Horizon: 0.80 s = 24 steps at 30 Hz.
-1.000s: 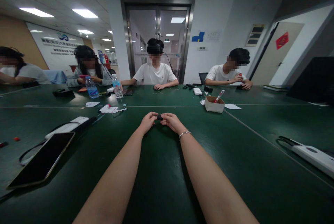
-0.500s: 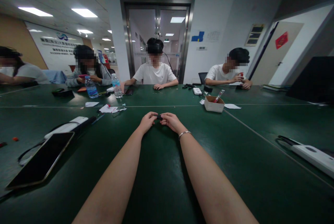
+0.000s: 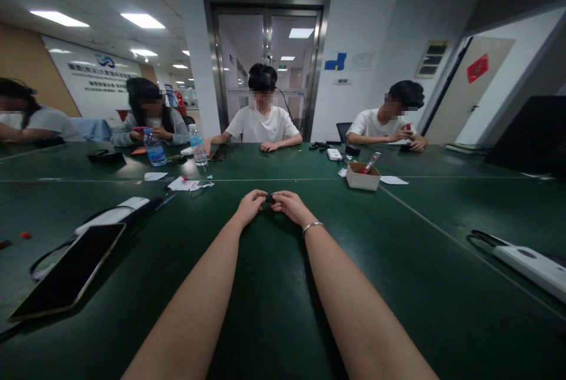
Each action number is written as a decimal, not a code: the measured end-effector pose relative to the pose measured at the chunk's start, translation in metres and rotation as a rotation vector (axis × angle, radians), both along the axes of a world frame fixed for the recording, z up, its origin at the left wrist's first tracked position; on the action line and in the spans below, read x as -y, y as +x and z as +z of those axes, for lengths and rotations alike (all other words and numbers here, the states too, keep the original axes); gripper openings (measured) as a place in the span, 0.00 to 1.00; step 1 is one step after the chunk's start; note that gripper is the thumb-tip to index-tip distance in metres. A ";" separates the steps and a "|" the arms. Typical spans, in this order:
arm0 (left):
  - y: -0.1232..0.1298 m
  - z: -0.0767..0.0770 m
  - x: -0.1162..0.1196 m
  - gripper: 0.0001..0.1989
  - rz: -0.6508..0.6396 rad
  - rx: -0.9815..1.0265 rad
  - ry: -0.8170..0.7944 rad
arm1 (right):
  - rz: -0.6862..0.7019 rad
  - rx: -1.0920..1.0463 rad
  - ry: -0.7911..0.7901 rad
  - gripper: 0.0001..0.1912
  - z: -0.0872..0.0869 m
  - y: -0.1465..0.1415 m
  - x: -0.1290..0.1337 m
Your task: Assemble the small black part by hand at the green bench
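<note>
Both arms reach forward over the green table (image 3: 274, 285). Between the fingertips of my two hands is a small black object (image 3: 269, 198), too small to tell its kind. My left hand (image 3: 251, 205) pinches its left end with thumb and fingers. On the other end, my right hand (image 3: 289, 205) has its fingers closed in the same way; a silver bracelet (image 3: 313, 226) circles that wrist. The fingers hide part of the black object, which is held at or just above the tabletop.
A phone (image 3: 71, 271) lies at the left beside a white device (image 3: 112, 215). Ahead stand a small cardboard box (image 3: 362, 177) and two water bottles (image 3: 154, 148). Another white device (image 3: 530, 265) rests at the right. Several people sit across the table.
</note>
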<state>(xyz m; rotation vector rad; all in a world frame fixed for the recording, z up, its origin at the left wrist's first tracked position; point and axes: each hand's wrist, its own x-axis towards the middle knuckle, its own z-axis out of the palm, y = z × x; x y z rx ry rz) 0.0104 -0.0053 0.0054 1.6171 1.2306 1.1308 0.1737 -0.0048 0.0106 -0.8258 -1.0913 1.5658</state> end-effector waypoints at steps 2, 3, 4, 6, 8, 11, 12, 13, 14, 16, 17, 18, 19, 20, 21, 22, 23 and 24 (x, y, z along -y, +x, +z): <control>0.000 0.000 0.000 0.14 0.004 0.003 0.002 | -0.001 -0.001 0.000 0.03 0.000 0.000 0.000; 0.000 -0.001 0.000 0.14 0.006 0.004 0.005 | -0.001 0.000 0.000 0.03 0.000 0.000 0.000; 0.000 -0.001 0.000 0.14 0.007 0.004 0.009 | 0.000 0.001 0.002 0.03 -0.001 0.000 0.000; 0.000 -0.002 -0.001 0.14 0.017 0.004 0.017 | -0.002 0.003 0.004 0.03 -0.001 0.000 0.000; 0.000 -0.002 -0.002 0.14 0.035 0.007 0.019 | -0.007 0.002 0.002 0.03 -0.001 0.000 0.000; 0.001 -0.002 -0.002 0.13 0.034 0.025 0.006 | -0.010 0.000 0.000 0.03 0.000 -0.001 0.000; 0.001 -0.002 -0.002 0.13 0.023 0.034 0.000 | -0.009 0.001 0.000 0.03 0.000 -0.001 0.000; 0.001 -0.002 -0.002 0.13 0.012 0.043 -0.002 | -0.009 0.002 0.001 0.03 0.000 -0.001 0.000; 0.001 -0.002 -0.002 0.12 0.003 0.051 -0.001 | -0.009 0.003 0.002 0.03 0.001 -0.001 0.001; 0.000 -0.003 -0.003 0.12 -0.007 0.060 0.009 | -0.007 0.005 0.005 0.03 0.001 -0.001 0.001; -0.001 -0.004 -0.004 0.12 -0.010 0.060 0.013 | -0.006 0.008 0.004 0.03 0.002 -0.001 0.002; -0.001 -0.005 -0.005 0.13 -0.013 0.058 0.013 | -0.006 0.012 0.003 0.04 0.002 -0.001 0.002; -0.001 -0.005 -0.005 0.13 -0.015 0.054 0.012 | -0.007 0.016 0.000 0.04 0.002 -0.001 0.002; -0.001 -0.005 -0.005 0.13 -0.016 0.049 0.009 | -0.007 0.020 -0.002 0.04 0.002 -0.001 0.002; -0.001 -0.006 -0.005 0.13 -0.016 0.044 0.007 | -0.008 0.023 -0.004 0.03 0.002 -0.001 0.002; -0.001 -0.005 -0.005 0.13 -0.016 0.042 0.004 | -0.010 0.025 -0.004 0.03 0.002 -0.001 0.002; -0.001 -0.005 -0.005 0.13 -0.015 0.041 0.001 | -0.009 0.025 -0.004 0.03 0.002 -0.001 0.002; -0.001 -0.005 -0.005 0.13 -0.014 0.040 -0.002 | -0.008 0.025 -0.003 0.03 0.002 -0.001 0.001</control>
